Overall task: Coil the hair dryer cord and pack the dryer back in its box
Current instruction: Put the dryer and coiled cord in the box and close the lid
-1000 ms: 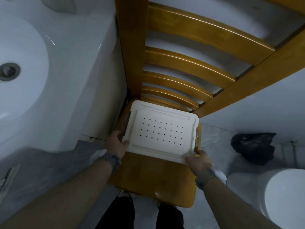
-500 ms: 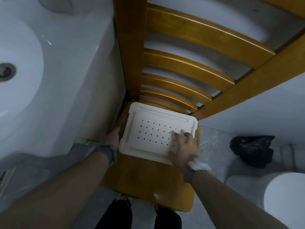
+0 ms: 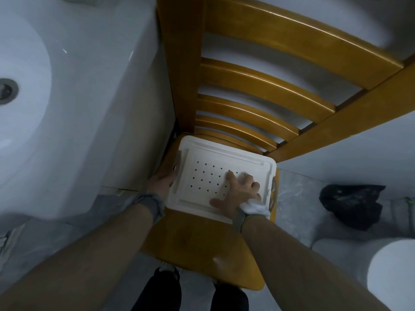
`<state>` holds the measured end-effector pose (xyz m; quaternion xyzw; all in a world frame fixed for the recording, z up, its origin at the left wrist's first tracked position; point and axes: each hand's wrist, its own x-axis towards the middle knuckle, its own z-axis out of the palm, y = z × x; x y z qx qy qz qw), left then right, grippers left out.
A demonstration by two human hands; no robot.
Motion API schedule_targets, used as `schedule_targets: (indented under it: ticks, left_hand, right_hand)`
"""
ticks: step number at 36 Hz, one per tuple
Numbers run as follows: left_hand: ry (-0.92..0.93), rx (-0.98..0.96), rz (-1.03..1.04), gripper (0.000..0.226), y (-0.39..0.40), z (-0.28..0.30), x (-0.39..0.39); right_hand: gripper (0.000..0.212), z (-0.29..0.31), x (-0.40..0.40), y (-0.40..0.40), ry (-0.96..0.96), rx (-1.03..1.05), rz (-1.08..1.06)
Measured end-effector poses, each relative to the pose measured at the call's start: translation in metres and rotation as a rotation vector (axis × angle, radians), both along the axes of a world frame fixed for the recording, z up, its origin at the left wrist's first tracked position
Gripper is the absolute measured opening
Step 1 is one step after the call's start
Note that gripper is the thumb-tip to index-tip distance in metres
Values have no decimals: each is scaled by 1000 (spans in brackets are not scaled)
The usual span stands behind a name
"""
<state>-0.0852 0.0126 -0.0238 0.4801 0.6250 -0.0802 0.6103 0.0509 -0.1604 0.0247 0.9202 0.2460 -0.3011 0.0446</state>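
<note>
A white plastic box with a lid dotted with small square holes sits on the seat of a wooden chair. My right hand lies flat on the lid's right half with fingers spread, pressing down. My left hand is at the box's left side by the side latch; its fingers are partly hidden between box and cabinet. The hair dryer and its cord are not visible.
A white sink basin and counter stand close on the left. The chair's slatted back rises behind the box. A black bag lies on the floor at right, near a white toilet.
My right hand left the box's front right corner and moved onto the lid, where it now presses flat. My left hand shifted a little along the box's left side.
</note>
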Motion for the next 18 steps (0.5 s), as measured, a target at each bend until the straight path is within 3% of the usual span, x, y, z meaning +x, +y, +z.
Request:
schedule_targets:
  ticks: [5,10,14,16,18]
  left_hand:
    - [6,129,-68,52,-5,1,-1]
    - [12,283,-62,18,-12,7,10]
    - [123,507,-191,28,-20,18,12]
    - [224,731,-372,39,-31,22,17]
    - [208,913,-658,56,-48,25,23]
  right_hand:
    - [90,1,-1,0,-2,1,-14]
    - [92,-1,-2,-2,-4,21,-29]
    - [93,-1,-3,-3,-9,11,-18]
    - [94,1,-3,-5,-45,3,17]
    - [92,4,-3,-8,-86,15,41]
